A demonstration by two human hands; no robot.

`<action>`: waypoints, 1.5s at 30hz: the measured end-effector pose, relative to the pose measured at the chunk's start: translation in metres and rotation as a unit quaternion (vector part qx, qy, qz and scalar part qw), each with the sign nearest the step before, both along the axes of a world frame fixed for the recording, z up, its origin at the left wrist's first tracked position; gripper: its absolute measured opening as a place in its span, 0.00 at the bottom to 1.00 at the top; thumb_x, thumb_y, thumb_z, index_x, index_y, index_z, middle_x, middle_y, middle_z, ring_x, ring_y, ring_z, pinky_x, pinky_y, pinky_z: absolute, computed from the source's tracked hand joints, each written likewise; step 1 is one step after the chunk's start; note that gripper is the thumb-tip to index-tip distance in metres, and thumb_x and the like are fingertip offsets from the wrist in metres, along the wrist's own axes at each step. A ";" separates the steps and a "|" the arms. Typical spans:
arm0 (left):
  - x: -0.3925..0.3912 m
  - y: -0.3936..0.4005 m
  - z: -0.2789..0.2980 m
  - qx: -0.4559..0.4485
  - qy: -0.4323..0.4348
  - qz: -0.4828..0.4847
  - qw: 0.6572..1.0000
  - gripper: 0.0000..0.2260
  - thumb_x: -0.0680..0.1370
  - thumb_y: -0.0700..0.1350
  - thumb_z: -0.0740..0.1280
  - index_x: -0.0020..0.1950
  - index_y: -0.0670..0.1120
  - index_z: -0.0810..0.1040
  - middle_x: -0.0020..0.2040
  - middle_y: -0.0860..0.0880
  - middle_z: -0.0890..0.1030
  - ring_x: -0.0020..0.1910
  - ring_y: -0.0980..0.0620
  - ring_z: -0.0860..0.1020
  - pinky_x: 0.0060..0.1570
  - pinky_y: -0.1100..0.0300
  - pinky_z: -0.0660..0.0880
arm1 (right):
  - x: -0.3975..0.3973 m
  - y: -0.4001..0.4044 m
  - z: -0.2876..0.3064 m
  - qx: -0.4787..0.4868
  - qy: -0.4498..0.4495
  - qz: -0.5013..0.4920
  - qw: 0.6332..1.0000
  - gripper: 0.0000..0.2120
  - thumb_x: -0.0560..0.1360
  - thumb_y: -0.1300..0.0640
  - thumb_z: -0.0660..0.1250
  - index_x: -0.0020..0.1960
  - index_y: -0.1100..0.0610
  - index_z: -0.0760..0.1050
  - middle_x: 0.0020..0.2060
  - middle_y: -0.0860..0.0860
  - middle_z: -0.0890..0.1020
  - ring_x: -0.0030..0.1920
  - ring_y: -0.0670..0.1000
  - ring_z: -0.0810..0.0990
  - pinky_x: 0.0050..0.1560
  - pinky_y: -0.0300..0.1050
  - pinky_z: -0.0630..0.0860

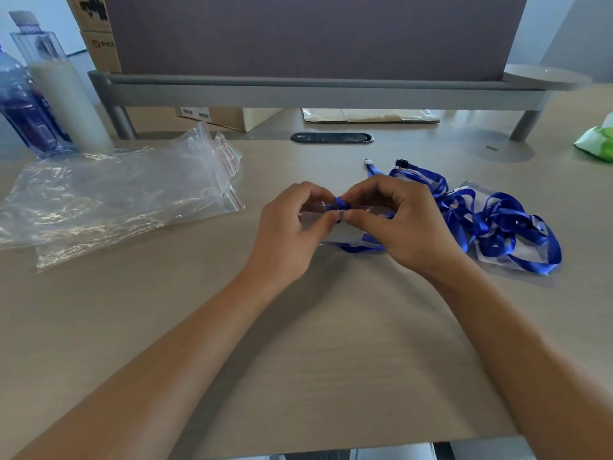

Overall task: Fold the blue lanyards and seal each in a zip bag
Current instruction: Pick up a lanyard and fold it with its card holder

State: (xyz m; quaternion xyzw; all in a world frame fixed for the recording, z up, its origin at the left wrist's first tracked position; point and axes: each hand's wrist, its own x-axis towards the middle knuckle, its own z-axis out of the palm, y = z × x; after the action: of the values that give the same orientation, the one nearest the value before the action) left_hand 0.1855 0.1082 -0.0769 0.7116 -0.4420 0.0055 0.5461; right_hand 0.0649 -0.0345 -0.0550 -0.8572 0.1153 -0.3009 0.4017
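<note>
While both hands are brought together at the middle of the table (298, 343), a folded blue lanyard (361, 247) and a small clear zip bag (318, 215) are held between them. The left hand (292, 234) is curled, with thumb and fingertips pinched on the bag's left end; the right hand (398, 224) is curled as well, with its fingertips pinched on a blue bit of lanyard at the bag's upper edge. A strip of blue ribbon is seen below the bag, under the right hand. How much of the lanyard is inside the bag cannot be told, as the fingers are in the way.

Just to the right of the hands, a tangled heap of blue lanyards (497, 227) is spread over clear sleeves, with a white clip end (367, 162) and a black clip (403, 163) at its far side. To the left of the hands, a loose pile of clear zip bags (116, 200) with red seal lines is laid. Farther left of the hands, a blue water bottle (23, 107) and a clear bottle of white liquid (66, 94) are stood. Beyond the hands, a grey shelf riser (315, 91) is set across the table, with cardboard boxes (215, 117) beneath it. A green packet (597, 144) is seen at the far right edge.
</note>
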 end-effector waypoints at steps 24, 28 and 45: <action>0.015 0.012 0.035 -0.107 0.142 0.010 0.984 0.05 0.77 0.41 0.74 0.52 0.43 0.84 0.48 0.47 0.86 0.49 0.56 0.82 0.52 0.57 0.78 | 0.002 -0.001 -0.015 0.054 0.138 0.027 0.989 0.25 0.81 0.51 0.69 0.76 0.48 0.69 0.62 0.37 0.83 0.66 0.40 0.78 0.72 0.47 0.71; 0.016 0.005 0.054 -0.118 0.111 0.000 0.987 0.05 0.77 0.41 0.74 0.53 0.42 0.84 0.48 0.48 0.86 0.47 0.58 0.82 0.49 0.66 0.76 | 0.000 0.007 -0.013 0.025 0.134 0.047 0.989 0.14 0.82 0.52 0.67 0.68 0.50 0.77 0.53 0.41 0.85 0.54 0.38 0.82 0.60 0.41 0.75; 0.032 -0.024 0.017 0.063 -0.294 -0.016 0.954 0.05 0.78 0.41 0.72 0.51 0.49 0.81 0.46 0.51 0.76 0.46 0.49 0.74 0.46 0.46 0.72 | -0.008 0.010 0.005 -0.041 -0.045 -0.095 0.994 0.04 0.80 0.57 0.70 0.48 0.55 0.80 0.38 0.44 0.82 0.40 0.45 0.77 0.41 0.33 0.71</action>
State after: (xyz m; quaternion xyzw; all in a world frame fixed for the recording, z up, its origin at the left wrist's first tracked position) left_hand 0.2175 0.0839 -0.0599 0.7043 -0.5936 0.1781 0.3461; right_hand 0.0569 -0.0248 -0.0500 -0.8440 0.1655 -0.3801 0.3402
